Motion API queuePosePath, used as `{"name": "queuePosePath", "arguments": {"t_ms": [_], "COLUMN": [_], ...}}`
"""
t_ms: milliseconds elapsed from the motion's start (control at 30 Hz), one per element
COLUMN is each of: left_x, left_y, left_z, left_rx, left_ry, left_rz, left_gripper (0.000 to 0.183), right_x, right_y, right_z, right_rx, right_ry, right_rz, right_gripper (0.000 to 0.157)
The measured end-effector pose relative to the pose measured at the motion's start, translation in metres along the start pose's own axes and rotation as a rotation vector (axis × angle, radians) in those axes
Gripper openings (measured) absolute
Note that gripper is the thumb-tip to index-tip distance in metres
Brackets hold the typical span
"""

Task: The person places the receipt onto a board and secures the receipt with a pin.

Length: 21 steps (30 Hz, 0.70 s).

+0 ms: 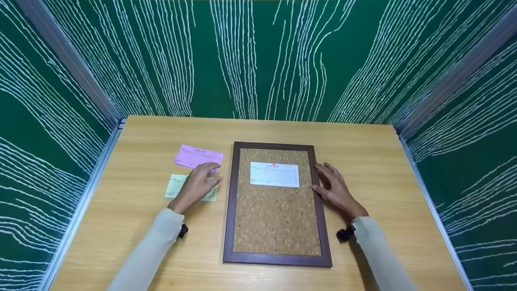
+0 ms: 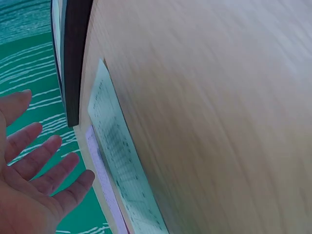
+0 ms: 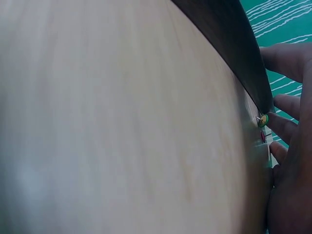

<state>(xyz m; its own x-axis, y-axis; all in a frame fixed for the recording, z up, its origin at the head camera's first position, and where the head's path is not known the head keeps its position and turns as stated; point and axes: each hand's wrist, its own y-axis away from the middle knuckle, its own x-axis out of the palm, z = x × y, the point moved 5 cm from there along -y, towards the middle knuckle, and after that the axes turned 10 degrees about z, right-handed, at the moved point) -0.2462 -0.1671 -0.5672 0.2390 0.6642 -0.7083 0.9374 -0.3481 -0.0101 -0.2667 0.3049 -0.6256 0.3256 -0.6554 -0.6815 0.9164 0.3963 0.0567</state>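
Sleeves: both pale and nearest to me, the left sleeve (image 1: 149, 250) and the right sleeve (image 1: 379, 254) reach over the wooden table (image 1: 101, 226), with a small black device (image 1: 345, 233) at each wrist.
Left hand (image 1: 196, 185): fingers spread, nothing held; it hovers over the two loose slips, left of the board.
Right hand (image 1: 336, 190): fingers and thumb apart, their tips against the frame's right edge, gripping nothing that I can make out.
Corkboard (image 1: 278, 218): flat on the table between the hands, in a dark brown frame (image 1: 231, 202).
White slip (image 1: 274, 176): on the cork's upper half, an orange pin (image 1: 274, 164) at its top edge.
Pink slip (image 1: 194, 155): on the table, beyond the green slip (image 1: 174, 184), both partly covered by the hand.
Loose pins: one yellow-green pin (image 3: 263, 121) and one reddish pin (image 3: 263, 136) near the right fingers; whether they touch, I cannot tell.
Walls (image 1: 266, 60): green, streaked with wavering white lines.
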Motion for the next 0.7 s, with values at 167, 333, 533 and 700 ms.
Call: {"name": "queuePosePath", "arguments": {"t_ms": [167, 333, 533, 700], "left_x": [-0.004, -0.005, -0.013, -0.02], "left_y": [0.007, 0.014, 0.02, 0.029], "left_z": [0.007, 0.012, 0.017, 0.027], "left_rx": [-0.01, -0.034, -0.042, -0.065], "left_ry": [0.007, 0.014, 0.0, 0.03], "left_rz": [-0.019, -0.012, -0.042, -0.056], "left_gripper": [0.045, 0.047, 0.045, 0.046], "right_x": [0.002, 0.001, 0.0, 0.001], "right_y": [0.0, 0.003, 0.001, 0.0], "right_z": [0.0, 0.0, 0.002, 0.003], "right_rx": [0.008, 0.014, 0.022, 0.034], "right_ry": [0.004, 0.009, 0.008, 0.006], "right_rz": [0.004, 0.0, 0.005, 0.008], "right_gripper": [0.076, 0.075, 0.075, 0.076]}}
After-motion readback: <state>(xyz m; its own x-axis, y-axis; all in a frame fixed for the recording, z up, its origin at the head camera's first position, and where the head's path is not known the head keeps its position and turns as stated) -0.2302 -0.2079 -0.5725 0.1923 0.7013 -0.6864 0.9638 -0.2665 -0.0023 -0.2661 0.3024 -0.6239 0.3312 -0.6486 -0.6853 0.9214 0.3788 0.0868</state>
